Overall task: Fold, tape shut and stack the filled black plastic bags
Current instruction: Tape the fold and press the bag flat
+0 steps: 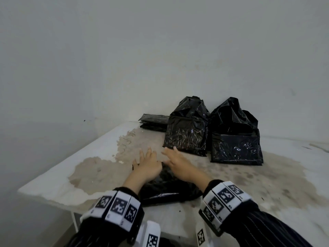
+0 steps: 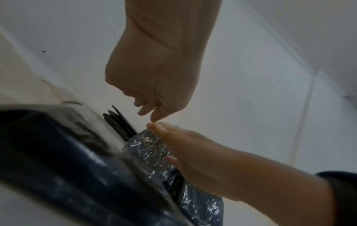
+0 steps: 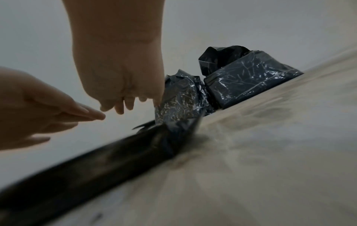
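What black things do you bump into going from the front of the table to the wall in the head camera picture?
The flat black bag under both hands → the shiny upright bags in the middle → the flat pile of bags by the wall.

Glossy black plastic with white glints is seen on the two standing bags, one at twelve o'clock [image 1: 187,132] and one at two o'clock [image 1: 235,139] from the hands. Duller black is shown by the flat stack of bags [image 1: 154,122] at eleven o'clock and by the near bag [image 1: 165,189]. The table [image 1: 53,179] is white, blotched with sandy brown stains. Black-and-white square code patterns are carried on the wristbands [image 1: 115,207]. The sleeves [image 1: 263,229] are black with thin pale pinstripes. The wall [image 1: 160,50] is plain pale grey.
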